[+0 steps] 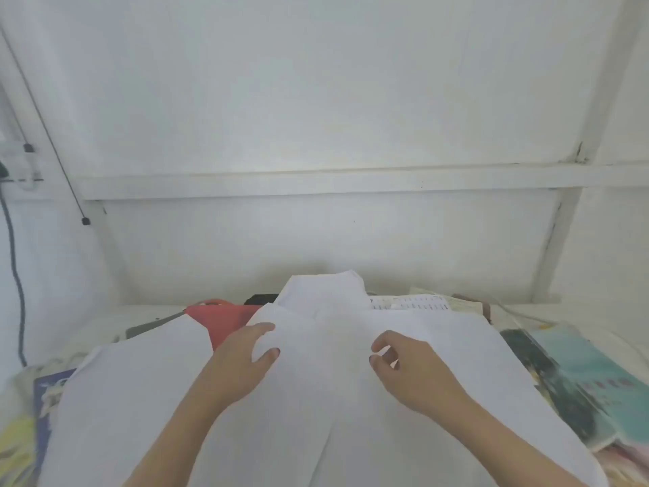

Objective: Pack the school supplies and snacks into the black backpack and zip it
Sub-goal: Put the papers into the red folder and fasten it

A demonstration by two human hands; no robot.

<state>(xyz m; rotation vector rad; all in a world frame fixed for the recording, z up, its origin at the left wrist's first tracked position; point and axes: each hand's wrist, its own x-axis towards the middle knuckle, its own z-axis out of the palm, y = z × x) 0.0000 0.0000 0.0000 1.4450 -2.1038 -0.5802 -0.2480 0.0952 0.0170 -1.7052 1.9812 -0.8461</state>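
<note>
Large white sheets of paper (pixel 316 398) lie spread over most of the table, overlapping one another. My left hand (pixel 242 356) grips a raised fold of the paper between thumb and fingers. To its right, my right hand (pixel 407 363) has its fingers curled and its thumb close under them, with paper between. Only a small dark patch of the black backpack (pixel 261 298) shows at the back, behind the sheets. A red flat item (pixel 224 321) lies beside it, partly covered by paper.
A teal-covered book (pixel 590 381) and other books lie at the right edge. On the left, a blue and yellow book (pixel 42 416) sticks out from under the sheets. Printed pages (pixel 411 304) lie at the back. White walls close in behind; a grey cable (pixel 15 275) hangs left.
</note>
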